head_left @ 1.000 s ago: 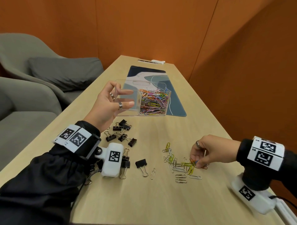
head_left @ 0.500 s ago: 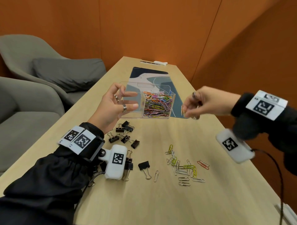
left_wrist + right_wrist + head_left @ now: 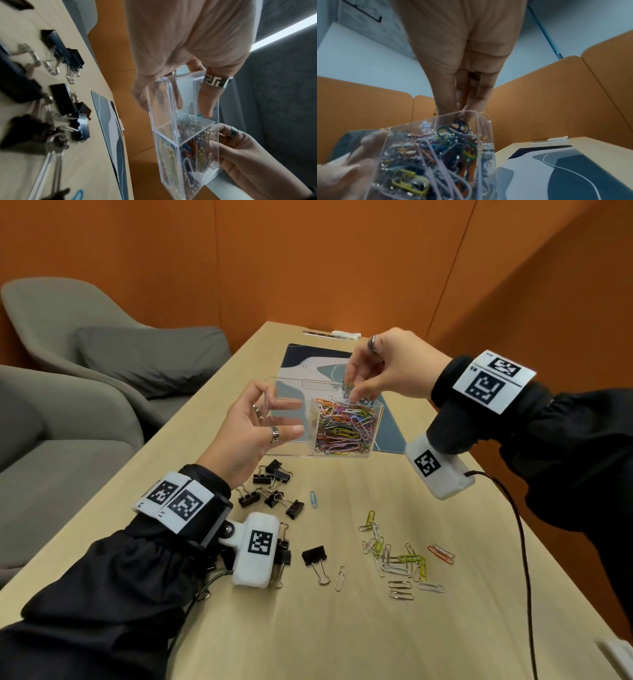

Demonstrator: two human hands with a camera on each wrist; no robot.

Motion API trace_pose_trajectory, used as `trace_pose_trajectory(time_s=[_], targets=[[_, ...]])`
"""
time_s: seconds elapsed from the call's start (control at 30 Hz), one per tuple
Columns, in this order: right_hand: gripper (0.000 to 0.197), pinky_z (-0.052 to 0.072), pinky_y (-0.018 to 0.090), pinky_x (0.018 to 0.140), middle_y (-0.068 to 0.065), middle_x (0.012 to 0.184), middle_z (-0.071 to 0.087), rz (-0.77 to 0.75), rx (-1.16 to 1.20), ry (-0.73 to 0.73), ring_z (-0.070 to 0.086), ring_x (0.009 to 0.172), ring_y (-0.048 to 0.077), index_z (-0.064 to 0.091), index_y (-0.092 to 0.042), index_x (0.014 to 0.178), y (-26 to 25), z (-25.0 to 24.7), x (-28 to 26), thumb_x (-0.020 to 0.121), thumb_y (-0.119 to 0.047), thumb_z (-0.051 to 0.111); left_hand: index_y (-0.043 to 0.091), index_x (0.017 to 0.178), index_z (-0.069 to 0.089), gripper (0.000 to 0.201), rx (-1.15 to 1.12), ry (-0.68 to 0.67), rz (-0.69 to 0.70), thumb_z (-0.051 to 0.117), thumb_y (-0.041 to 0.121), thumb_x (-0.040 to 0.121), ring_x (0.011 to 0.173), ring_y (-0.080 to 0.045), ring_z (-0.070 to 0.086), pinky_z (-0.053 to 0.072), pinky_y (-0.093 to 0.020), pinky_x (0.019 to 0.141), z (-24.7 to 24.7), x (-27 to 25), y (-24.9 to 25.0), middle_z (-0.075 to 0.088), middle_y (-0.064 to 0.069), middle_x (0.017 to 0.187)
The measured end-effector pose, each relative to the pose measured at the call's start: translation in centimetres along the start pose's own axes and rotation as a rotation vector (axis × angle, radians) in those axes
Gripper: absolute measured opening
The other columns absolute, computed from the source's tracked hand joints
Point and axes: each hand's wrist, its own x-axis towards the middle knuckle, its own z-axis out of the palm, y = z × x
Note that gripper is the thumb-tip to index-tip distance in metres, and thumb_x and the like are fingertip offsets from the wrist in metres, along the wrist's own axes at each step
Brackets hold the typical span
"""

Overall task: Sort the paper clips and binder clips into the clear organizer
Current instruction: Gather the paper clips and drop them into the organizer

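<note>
My left hand (image 3: 260, 422) grips the clear organizer (image 3: 289, 449) by its empty left compartment and holds it off the table. Its right compartment is packed with coloured paper clips (image 3: 342, 429). Just above that compartment, my right hand (image 3: 352, 390) pinches a few paper clips (image 3: 347, 388) between thumb and fingers. The left wrist view shows my left hand (image 3: 180, 94) around the organizer (image 3: 171, 135). In the right wrist view my right hand (image 3: 467, 108) hangs over the organizer (image 3: 436, 155). Loose paper clips (image 3: 397, 559) lie at the near right of the table, black binder clips (image 3: 274, 491) under my left wrist.
One blue paper clip (image 3: 313, 498) lies beside the binder clips, and a single binder clip (image 3: 315, 556) sits nearer me. A blue patterned mat (image 3: 387, 433) lies behind the organizer. Grey chairs (image 3: 102, 354) stand left of the table, orange walls right and behind.
My right hand rose from the loose pile on the table with clips and now hangs over the organizer's right compartment. A blue paper clip has appeared by the binder clips.
</note>
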Motion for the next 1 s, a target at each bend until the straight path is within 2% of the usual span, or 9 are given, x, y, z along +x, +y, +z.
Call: trace_pose_trajectory(time_s=[0.1, 0.2, 0.27, 0.43, 0.63, 0.8, 0.9, 0.97, 1.0], targets=[[0.015, 0.055, 0.045, 0.080, -0.004, 0.074, 0.072, -0.024, -0.144, -0.007, 0.070, 0.072, 0.018, 0.064, -0.026, 0.071, -0.3, 0.4, -0.2, 0.073, -0.027, 0.079, 0.021, 0.078, 0.039, 0.044, -0.005, -0.002, -0.001, 0.059, -0.018, 0.075, 0.087, -0.022, 0.066, 0.055, -0.024, 0.068, 0.0, 0.0, 0.0, 0.064, -0.007, 0.108], [0.006, 0.053, 0.044, 0.083, -0.004, 0.077, 0.072, -0.035, -0.189, -0.018, 0.066, 0.072, 0.009, 0.069, -0.028, 0.077, -0.2, 0.1, -0.4, 0.079, -0.032, 0.074, 0.020, 0.078, 0.039, 0.044, -0.007, -0.005, 0.000, 0.059, -0.019, 0.075, 0.087, -0.021, 0.066, 0.055, -0.024, 0.068, -0.1, 0.0, 0.0, 0.064, -0.006, 0.107], [0.014, 0.051, 0.042, 0.086, -0.009, 0.080, 0.070, -0.033, -0.274, -0.047, 0.063, 0.075, 0.005, 0.073, -0.023, 0.088, -0.1, -0.1, -0.5, 0.083, -0.035, 0.069, 0.020, 0.078, 0.039, 0.044, -0.008, -0.007, 0.002, 0.059, -0.019, 0.075, 0.086, -0.021, 0.066, 0.055, -0.024, 0.068, 0.0, 0.0, 0.0, 0.064, -0.006, 0.106], [0.022, 0.050, 0.042, 0.084, -0.008, 0.088, 0.071, -0.064, -0.352, -0.050, 0.065, 0.086, 0.017, 0.072, -0.022, 0.098, -0.4, -0.1, -0.8, 0.086, -0.038, 0.063, 0.020, 0.078, 0.039, 0.044, -0.012, -0.008, -0.002, 0.059, -0.018, 0.075, 0.086, -0.021, 0.066, 0.054, -0.023, 0.066, 0.0, 0.1, -0.1, 0.064, -0.006, 0.107], [0.010, 0.055, 0.044, 0.076, -0.010, 0.080, 0.071, -0.098, -0.348, -0.006, 0.066, 0.078, 0.010, 0.070, -0.032, 0.083, -0.1, 0.8, -0.4, 0.081, -0.041, 0.067, 0.020, 0.078, 0.039, 0.044, -0.010, -0.006, 0.002, 0.060, -0.017, 0.074, 0.087, -0.023, 0.065, 0.054, -0.024, 0.068, -0.1, 0.1, -0.2, 0.064, -0.007, 0.108], [0.020, 0.056, 0.044, 0.074, -0.013, 0.080, 0.071, -0.072, -0.362, -0.025, 0.066, 0.077, 0.011, 0.070, -0.039, 0.085, -0.2, 1.2, -0.2, 0.079, -0.054, 0.059, 0.019, 0.078, 0.037, 0.045, -0.004, -0.003, 0.011, 0.059, -0.020, 0.074, 0.083, -0.022, 0.065, 0.054, -0.024, 0.067, 0.0, 0.1, -0.3, 0.063, -0.007, 0.106], [0.019, 0.054, 0.031, 0.074, -0.009, 0.081, 0.068, -0.072, -0.257, 0.053, 0.062, 0.075, 0.010, 0.070, -0.026, 0.092, 0.0, 0.8, -0.8, 0.087, -0.042, 0.060, 0.020, 0.078, 0.037, 0.045, -0.008, 0.016, 0.021, 0.060, -0.018, 0.075, 0.091, -0.024, 0.064, 0.054, -0.024, 0.069, -0.3, 0.2, -0.2, 0.062, -0.010, 0.111], [0.024, 0.049, 0.014, 0.060, -0.006, 0.072, 0.062, -0.039, -0.123, 0.120, 0.057, 0.064, 0.008, 0.064, -0.014, 0.092, 0.5, 0.5, -1.9, 0.090, -0.037, 0.058, 0.022, 0.078, 0.037, 0.045, -0.014, 0.032, 0.029, 0.061, -0.016, 0.074, 0.099, -0.029, 0.061, 0.054, -0.024, 0.069, -0.6, 0.3, -0.2, 0.061, -0.011, 0.113], [0.027, 0.047, 0.013, 0.055, -0.004, 0.068, 0.061, -0.015, -0.065, 0.155, 0.056, 0.059, 0.008, 0.061, -0.010, 0.090, 0.9, 0.4, -2.7, 0.090, -0.037, 0.058, 0.022, 0.078, 0.037, 0.045, -0.020, 0.041, 0.033, 0.061, -0.016, 0.074, 0.100, -0.031, 0.059, 0.054, -0.024, 0.069, -0.7, 0.3, -0.2, 0.061, -0.011, 0.114]])
